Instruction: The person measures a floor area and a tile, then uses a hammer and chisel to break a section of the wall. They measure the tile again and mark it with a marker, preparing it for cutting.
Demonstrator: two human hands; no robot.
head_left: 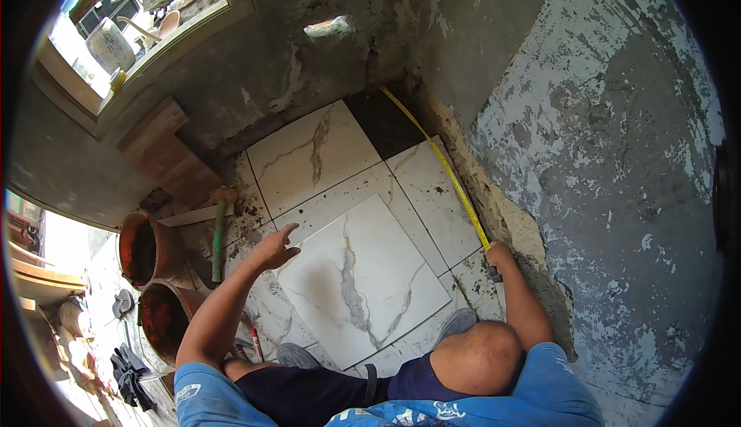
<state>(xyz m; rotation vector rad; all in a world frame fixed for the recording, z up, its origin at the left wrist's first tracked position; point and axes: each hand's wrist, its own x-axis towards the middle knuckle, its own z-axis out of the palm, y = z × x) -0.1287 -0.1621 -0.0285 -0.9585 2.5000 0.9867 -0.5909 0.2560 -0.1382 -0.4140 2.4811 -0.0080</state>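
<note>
Your right hand (pixel 500 255) is closed around the case end of a yellow tape measure (pixel 455 180), down by the base of the right wall (pixel 610 157). The blade runs from there to the far corner, passing over a narrow cut tile (pixel 432 195) and along the dark untiled patch (pixel 378 122). Your left hand (pixel 276 251) is partly open, fingers apart and gripping nothing, at the left corner of a loose marble-patterned tile (pixel 386 265); whether it touches the tile, you cannot tell from this view. That loose tile lies askew on top of the laid floor tiles (pixel 297 153), in front of your shoes (pixel 455 325). To your left are a green-handled mallet (pixel 218 234) and two buckets (pixel 176 255) with reddish interiors, one nearer you than the other. A red marker (pixel 256 344) is near your left leg, and black gloves (pixel 130 377) lie farther left.
</note>
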